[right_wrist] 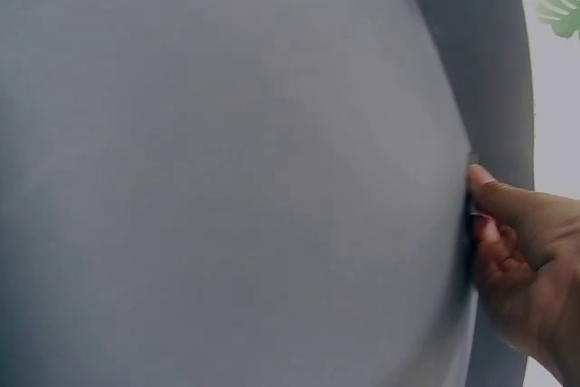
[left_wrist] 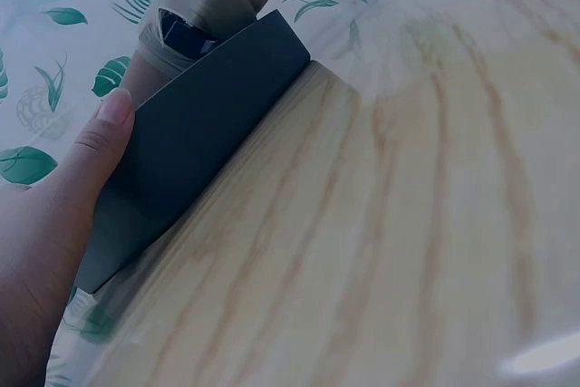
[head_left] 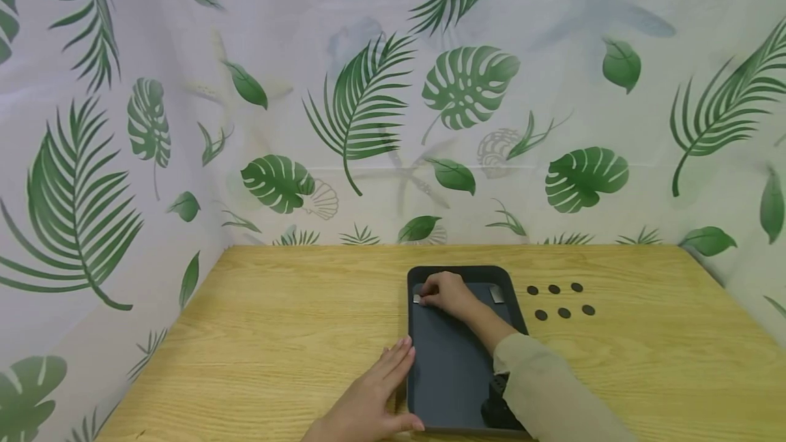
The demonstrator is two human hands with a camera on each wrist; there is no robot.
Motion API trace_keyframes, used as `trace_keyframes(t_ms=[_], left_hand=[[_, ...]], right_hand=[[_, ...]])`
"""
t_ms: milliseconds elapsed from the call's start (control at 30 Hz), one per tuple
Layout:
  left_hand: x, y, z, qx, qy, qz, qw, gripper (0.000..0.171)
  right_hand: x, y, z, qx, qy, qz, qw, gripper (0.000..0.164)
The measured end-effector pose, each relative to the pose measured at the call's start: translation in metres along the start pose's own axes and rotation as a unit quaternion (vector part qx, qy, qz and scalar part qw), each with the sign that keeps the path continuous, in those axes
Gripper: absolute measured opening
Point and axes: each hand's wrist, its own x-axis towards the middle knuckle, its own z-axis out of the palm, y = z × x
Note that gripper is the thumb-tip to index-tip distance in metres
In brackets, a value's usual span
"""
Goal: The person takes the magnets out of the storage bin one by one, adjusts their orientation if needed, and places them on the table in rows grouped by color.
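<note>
A dark grey rectangular tray (head_left: 451, 360) lies lengthwise on the table. Inside its far left corner, my right hand (head_left: 451, 295) pinches a small silver square piece (head_left: 417, 299) between thumb and fingertips, close to the left wall. In the right wrist view, that thumb and the fingers (right_wrist: 530, 260) meet at the edge of the tray floor, and the piece is mostly hidden. My left hand (head_left: 377, 394) rests along the tray's left side with fingers extended, its thumb at the near left corner. A second silver piece (head_left: 497, 295) lies in the far right corner.
Two rows of small dark discs (head_left: 563, 313) lie on the wooden table (head_left: 295, 333) just right of the tray. A leaf-patterned curtain (head_left: 368, 121) stands behind the table and along its sides. My right forearm crosses over the tray's right wall.
</note>
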Motion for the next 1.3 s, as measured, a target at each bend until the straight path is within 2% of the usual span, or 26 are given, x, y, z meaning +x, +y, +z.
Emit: trace_keyframes(t_ms=[167, 467, 567, 700, 833, 967, 1100, 1200, 1300], left_hand=[[0.000, 0.000, 0.000, 0.002, 0.006, 0.005, 1.0000, 0.092], [0.001, 0.003, -0.001, -0.001, 0.010, 0.014, 0.9999, 0.094], [0.001, 0.003, -0.001, -0.003, 0.007, 0.011, 0.9999, 0.094], [0.001, 0.002, 0.001, 0.005, 0.011, 0.009, 0.9999, 0.094], [0.000, 0.000, 0.002, 0.007, 0.016, 0.012, 0.9998, 0.094], [0.000, 0.000, 0.002, -0.005, 0.010, 0.005, 0.9999, 0.093], [0.000, 0.001, 0.002, -0.005, 0.008, 0.001, 1.0000, 0.093], [0.000, 0.001, 0.001, -0.005, 0.009, 0.003, 0.9999, 0.093], [0.000, 0.002, 0.001, -0.008, 0.010, 0.006, 0.9999, 0.093]], right_hand=[[-0.001, -0.009, -0.005, -0.002, -0.054, 0.033, 0.998, 0.011], [-0.008, -0.011, -0.013, -0.011, -0.098, 0.002, 0.995, 0.021], [-0.007, -0.009, -0.018, 0.014, -0.124, 0.033, 0.992, 0.018], [-0.004, -0.006, -0.025, 0.069, -0.162, 0.094, 0.980, 0.016], [-0.005, 0.000, -0.031, 0.097, -0.157, 0.115, 0.976, 0.010], [-0.009, 0.007, -0.033, 0.096, -0.133, 0.109, 0.980, 0.023], [-0.011, 0.010, -0.036, 0.096, -0.134, 0.101, 0.981, 0.030], [-0.011, 0.010, -0.039, 0.064, -0.141, 0.070, 0.985, 0.027], [-0.011, 0.008, -0.043, 0.004, -0.152, 0.032, 0.988, 0.015]])
